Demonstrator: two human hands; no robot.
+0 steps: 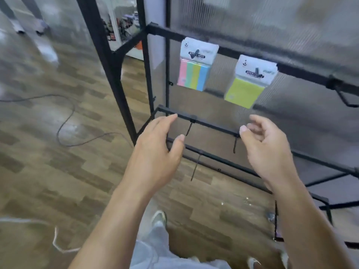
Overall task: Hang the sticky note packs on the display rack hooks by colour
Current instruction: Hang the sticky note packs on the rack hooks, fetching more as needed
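Head view, read from left to right. A dark cable (66, 119) trails across the wood-pattern floor (38, 152) beside the black metal display rack (228, 52), which stands against a ribbed translucent panel (272, 26). The left hand (155, 148) is raised before the rack's middle rail (213, 127) with its fingers nearly straight and the thumb held apart; it carries nothing. Above it, a pack of pink, green, yellow and blue sticky notes with a white header card (196, 65) hangs from the top rail, its card hole threaded so that the pack dangles face outward. Just to the right hangs a pack of plain yellow sticky notes with a like header card (250, 82) on a neighbouring position, apart from the first, in keeping with sorting by colour. Bare black wire hooks stand on the middle rail (189, 129) (235, 145) and on the rail below (195, 166), evidently awaiting further packs. The right hand (266, 148) has its fingers loosely curled and its thumb tip close by the second middle hook; it also grips nothing. Another unused hook (344, 98) projects at the far right. No unhung pack is in view, so the hands are probably between one hanging and the next pick.
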